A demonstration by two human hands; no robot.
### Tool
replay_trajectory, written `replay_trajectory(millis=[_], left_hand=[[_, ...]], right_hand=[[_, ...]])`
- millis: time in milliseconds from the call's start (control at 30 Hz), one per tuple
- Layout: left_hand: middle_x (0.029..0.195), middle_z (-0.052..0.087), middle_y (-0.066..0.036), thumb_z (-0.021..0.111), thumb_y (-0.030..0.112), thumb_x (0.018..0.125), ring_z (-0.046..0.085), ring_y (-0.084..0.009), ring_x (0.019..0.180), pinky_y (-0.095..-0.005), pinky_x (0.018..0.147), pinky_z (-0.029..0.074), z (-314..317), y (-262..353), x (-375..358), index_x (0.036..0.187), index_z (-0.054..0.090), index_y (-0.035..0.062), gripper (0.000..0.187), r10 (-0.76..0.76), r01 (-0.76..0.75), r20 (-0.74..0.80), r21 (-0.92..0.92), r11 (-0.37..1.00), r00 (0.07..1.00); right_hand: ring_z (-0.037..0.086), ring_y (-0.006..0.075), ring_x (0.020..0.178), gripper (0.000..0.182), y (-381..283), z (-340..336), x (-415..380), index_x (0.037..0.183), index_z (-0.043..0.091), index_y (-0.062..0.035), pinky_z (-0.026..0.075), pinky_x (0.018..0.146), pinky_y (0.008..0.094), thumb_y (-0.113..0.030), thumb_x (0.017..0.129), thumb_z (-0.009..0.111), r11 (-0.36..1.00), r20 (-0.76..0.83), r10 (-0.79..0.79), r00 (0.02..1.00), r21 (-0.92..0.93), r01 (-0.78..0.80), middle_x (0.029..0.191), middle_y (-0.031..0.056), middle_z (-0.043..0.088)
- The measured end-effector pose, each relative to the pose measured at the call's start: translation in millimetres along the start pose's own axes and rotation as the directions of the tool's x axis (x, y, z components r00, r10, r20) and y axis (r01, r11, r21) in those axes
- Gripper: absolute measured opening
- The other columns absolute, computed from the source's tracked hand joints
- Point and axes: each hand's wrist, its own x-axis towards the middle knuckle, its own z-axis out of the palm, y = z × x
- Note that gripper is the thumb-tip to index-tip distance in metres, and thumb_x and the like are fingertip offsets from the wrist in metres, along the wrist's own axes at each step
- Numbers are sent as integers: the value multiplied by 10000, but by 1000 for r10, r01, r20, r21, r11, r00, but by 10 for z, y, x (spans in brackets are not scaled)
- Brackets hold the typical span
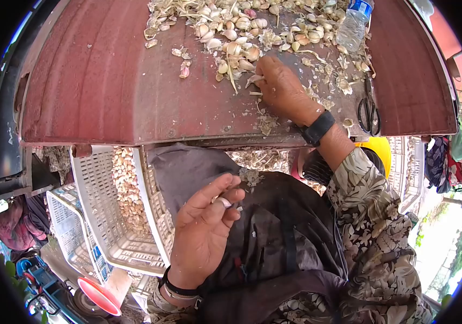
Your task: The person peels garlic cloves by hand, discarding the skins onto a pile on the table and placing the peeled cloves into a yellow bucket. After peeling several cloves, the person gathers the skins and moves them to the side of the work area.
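Over the dark lap cloth, a pale garlic clove could drop if the left hand slackened its light fingertip pinch; its fingers are half curled. On the red surface, the right hand, nearly closed, grips a papery piece beside heaped garlic.

No word, brand, number or sign comes up readable here, folks. Up at the upper right of the frame, a clear plastic bottle is wearing a blue label, and there are pale marks on that blue, but they're too small and blurred to make out. Down at the lower left, a blue patch shows by the pale crates, and whether it carries any print, I can't tell.
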Motion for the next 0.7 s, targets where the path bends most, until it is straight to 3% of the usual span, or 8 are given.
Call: replay_trajectory(millis=[67,133,200,367,500,533,633,700], left_hand=[[1208,573,-214,531,81,941,606,-228,1063,-242,763,513,-1,16,-77,1217,527,-45,304,49,-49,-6,16,999,999],[1175,601,-191,546,78,935,629,-247,1033,-252,772,522,-78,30,-144,1200,545,-37,289,110,-109,-19,29,994,994],[1164,605,-197,578,53,912,636,-255,1025,-254,748,520,-260,56,-178,1224,531,-34,327,119,-125,158,24,992,980],[1129,616,-186,605,42,895,640,-207,904,-246,695,504,-413,62,-149,1182,574,-31,297,211,-224,124,100,970,970],[1058,618,-127,604,54,907,591,-134,790,-232,663,482,-308,83,-115,1178,606,-10,279,417,-414,57,302,859,907],[1028,610,-102,592,51,916,586,-121,796,-230,670,482,-272,92,-107,1215,593,4,303,447,-428,45,381,819,894],[1051,599,-105,581,36,909,562,-109,820,-216,687,459,-273,97,-103,1231,580,-13,325,524,-520,136,472,712,841],[1023,614,-109,596,23,894,575,-116,793,-231,680,465,-273,93,-122,1200,592,-15,309,552,-529,117,502,684,825]], right_hand=[[559,330,716,124,-18,-68,-26,949,513,-27,445,614,384,-65,855,585,999,-30,-43,999,28,43,804,127,545],[529,166,637,110,-326,-363,-3,956,521,-32,424,548,294,-89,888,586,741,334,382,862,447,-501,740,39,522],[462,57,575,117,-572,-647,-94,969,530,-36,386,484,235,-123,912,585,462,479,275,833,694,-552,736,-17,501],[507,109,568,182,-1453,-1433,-481,1015,535,52,373,455,248,-111,935,536,-1,617,-286,733,764,-645,724,61,537],[590,229,742,123,-2026,-1344,-937,928,601,26,478,626,323,-42,851,669,-330,107,-516,850,891,-312,852,128,616],[577,257,769,85,-2028,-1629,-723,889,613,2,477,642,349,-63,856,657,-99,264,-524,810,925,-366,855,102,607],[565,254,798,76,-2047,-1538,-754,877,622,-5,477,637,333,-55,839,664,-2,56,-543,838,998,-68,876,94,597],[563,248,792,89,-2119,-1587,-787,874,621,-1,474,632,324,-55,827,673,-28,135,-531,837,984,-176,871,90,595]])
